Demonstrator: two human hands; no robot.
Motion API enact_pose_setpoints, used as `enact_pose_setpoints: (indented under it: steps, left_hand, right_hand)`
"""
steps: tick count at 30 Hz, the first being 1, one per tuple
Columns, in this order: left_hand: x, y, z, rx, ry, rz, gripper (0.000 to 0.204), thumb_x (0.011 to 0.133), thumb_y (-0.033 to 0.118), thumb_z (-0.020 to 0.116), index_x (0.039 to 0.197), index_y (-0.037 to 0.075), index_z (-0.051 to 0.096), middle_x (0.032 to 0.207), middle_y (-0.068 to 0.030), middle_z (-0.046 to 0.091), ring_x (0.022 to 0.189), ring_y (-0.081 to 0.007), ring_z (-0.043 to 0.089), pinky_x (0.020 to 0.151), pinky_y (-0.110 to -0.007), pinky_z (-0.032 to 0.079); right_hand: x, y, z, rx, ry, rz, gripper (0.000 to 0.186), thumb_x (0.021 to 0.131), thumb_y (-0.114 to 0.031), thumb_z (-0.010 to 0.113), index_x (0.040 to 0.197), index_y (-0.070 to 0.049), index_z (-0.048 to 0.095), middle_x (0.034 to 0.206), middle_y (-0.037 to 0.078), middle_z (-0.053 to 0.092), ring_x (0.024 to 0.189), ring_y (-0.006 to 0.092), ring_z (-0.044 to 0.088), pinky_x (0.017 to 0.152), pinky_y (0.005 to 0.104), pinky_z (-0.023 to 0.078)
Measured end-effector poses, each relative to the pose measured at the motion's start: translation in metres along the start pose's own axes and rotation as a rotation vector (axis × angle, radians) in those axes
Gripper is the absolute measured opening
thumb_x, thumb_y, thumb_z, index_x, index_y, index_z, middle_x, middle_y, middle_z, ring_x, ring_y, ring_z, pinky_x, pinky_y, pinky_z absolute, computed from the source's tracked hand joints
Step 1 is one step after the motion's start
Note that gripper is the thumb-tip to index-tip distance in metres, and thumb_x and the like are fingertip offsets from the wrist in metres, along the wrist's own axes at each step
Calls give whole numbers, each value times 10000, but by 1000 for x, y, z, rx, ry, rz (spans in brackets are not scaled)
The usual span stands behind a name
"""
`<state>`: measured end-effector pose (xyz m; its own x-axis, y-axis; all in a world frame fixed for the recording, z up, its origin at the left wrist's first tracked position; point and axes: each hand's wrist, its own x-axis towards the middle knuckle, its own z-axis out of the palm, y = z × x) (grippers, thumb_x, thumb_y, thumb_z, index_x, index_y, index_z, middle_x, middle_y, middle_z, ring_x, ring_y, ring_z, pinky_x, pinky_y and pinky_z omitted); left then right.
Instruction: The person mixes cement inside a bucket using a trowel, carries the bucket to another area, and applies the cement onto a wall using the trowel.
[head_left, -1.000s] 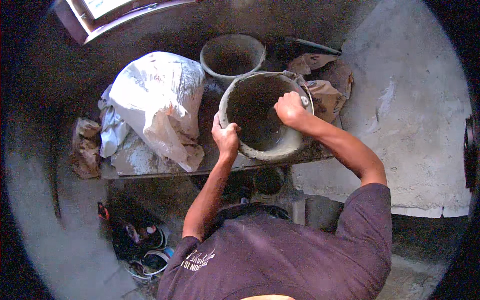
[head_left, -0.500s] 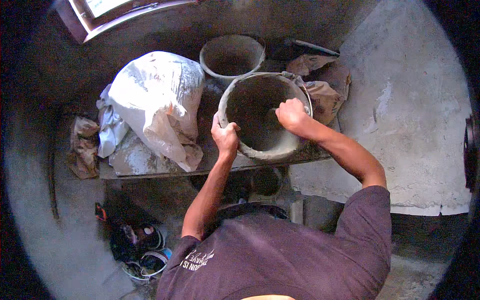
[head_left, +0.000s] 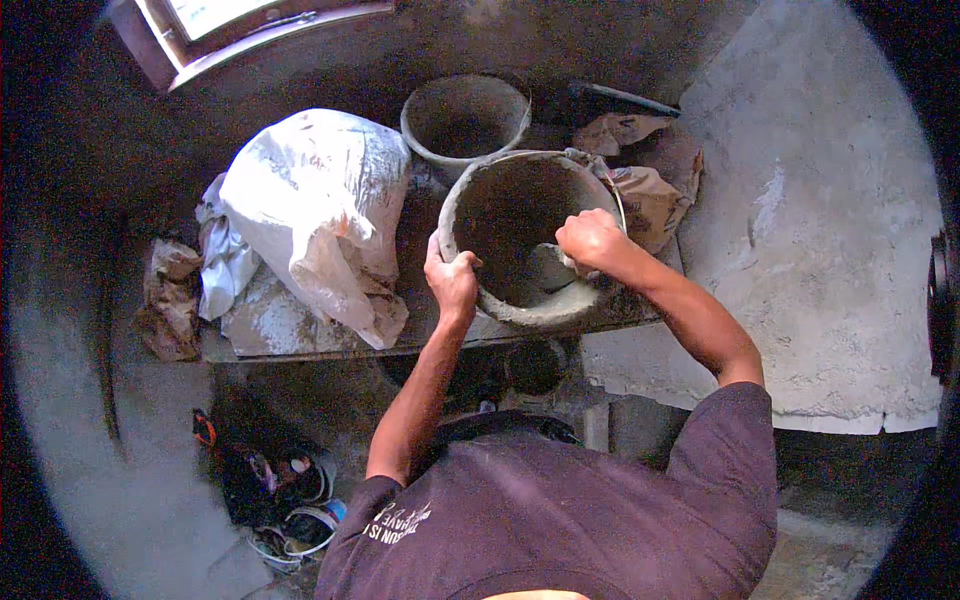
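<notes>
A mortar-smeared bucket [head_left: 462, 215] stands tilted toward me on the ledge, its inside dark. My left hand [head_left: 453, 285] grips its left rim, thumb over the edge. Over the inner right side, my right hand [head_left: 592, 240] is closed in a fist around the handle of what looks like a trowel. The trowel's rounded grey blade [head_left: 548, 268] shows inside the bucket, left of the fist. Most of its handle is hidden by my fingers. The wire bail [head_left: 615, 200] lies along the bucket's right rim.
A second bucket [head_left: 465, 157] stands behind. To the left sits a bulky white sack [head_left: 310, 190]; torn brown paper bags [head_left: 650, 195] lie right, beside a concrete slab [head_left: 820, 270]. Below left on the floor are small buckets [head_left: 310, 528] with things inside. A window frame [head_left: 240, 40] is upper left.
My right hand has shifted slightly down and right, and the trowel blade now shows inside the bucket. My left hand keeps its hold on the rim.
</notes>
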<state>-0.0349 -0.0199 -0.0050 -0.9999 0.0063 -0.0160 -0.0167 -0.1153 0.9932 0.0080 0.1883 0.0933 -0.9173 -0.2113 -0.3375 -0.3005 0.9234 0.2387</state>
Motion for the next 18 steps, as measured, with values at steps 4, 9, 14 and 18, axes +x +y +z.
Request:
enact_pose_setpoints:
  steps: [4, 9, 14, 18]
  left_hand:
    - [-3, 8, 1, -49, 11, -10, 486, 639, -20, 547, 1124, -12, 538, 911, -44, 594, 800, -154, 546, 733, -276, 458]
    - [-5, 12, 2, 1, 20, -8, 490, 641, -18, 542, 1131, -10, 540, 895, -37, 583, 782, -145, 539, 706, -273, 461]
    - [-2, 5, 2, -44, 16, -5, 480, 634, -12, 547, 1114, -12, 544, 891, -40, 582, 782, -150, 536, 700, -276, 458]
    - [-1, 0, 2, -56, -6, 42, 442, 632, -9, 548, 1075, -16, 549, 869, -42, 576, 774, -157, 528, 695, -277, 453]
  right_hand:
    - [5, -2, 4, 34, -1, 31, 152, 741, -192, 574, 740, -133, 714, 766, 96, 689, 766, 271, 684, 677, 418, 529]
    - [19, -1, 20, 109, 114, 46, 113, 699, -179, 658, 752, -84, 690, 772, 132, 672, 793, 304, 670, 685, 424, 525]
    - [26, 12, 25, 64, 199, 210, 91, 703, -143, 647, 741, -79, 700, 755, 142, 675, 745, 293, 675, 654, 401, 536]
    - [21, 12, 23, -20, 147, 333, 144, 745, -116, 578, 742, -89, 720, 739, 119, 686, 702, 258, 685, 607, 365, 548]
